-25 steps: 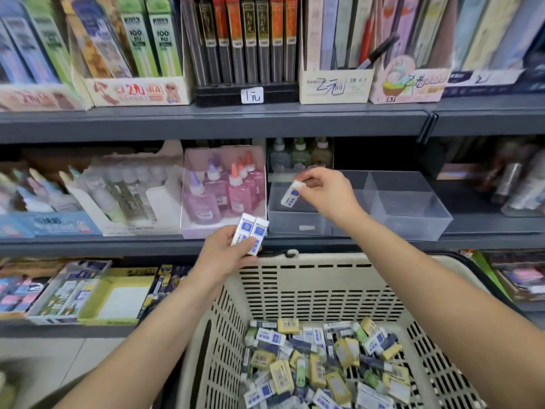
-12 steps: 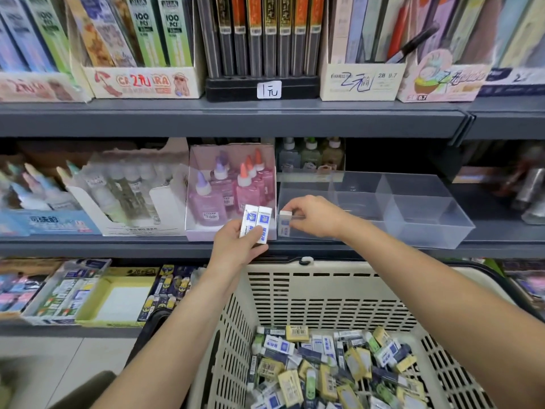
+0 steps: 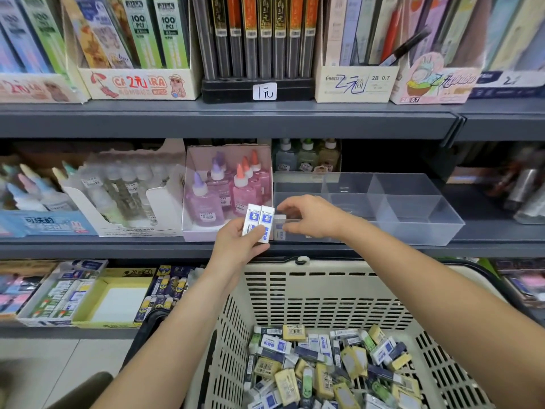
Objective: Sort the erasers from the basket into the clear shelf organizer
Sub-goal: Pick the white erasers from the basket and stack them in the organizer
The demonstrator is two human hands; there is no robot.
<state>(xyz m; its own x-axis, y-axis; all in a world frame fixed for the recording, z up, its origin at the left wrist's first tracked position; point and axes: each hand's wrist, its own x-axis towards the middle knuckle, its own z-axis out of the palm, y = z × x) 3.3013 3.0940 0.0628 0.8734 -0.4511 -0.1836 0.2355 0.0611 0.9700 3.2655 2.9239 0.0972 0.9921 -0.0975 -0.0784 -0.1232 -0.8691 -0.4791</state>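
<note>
Left hand (image 3: 236, 246) grips two erasers (image 3: 258, 222), upright, side by side. Right hand (image 3: 315, 218) pinches one eraser (image 3: 279, 228) standing in the front-left corner compartment of the clear organizer (image 3: 418, 228). Its left wall is just beside the glue box (image 3: 227, 187), front wall at the shelf (image 3: 118, 246) edge. Compartments to the right are open. Basket (image 3: 324, 290) below holds a heap of erasers (image 3: 324, 364), too many to count.

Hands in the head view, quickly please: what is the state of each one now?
Left hand: holds two white-and-blue erasers.
Right hand: pinches one eraser inside the clear organizer.
</note>
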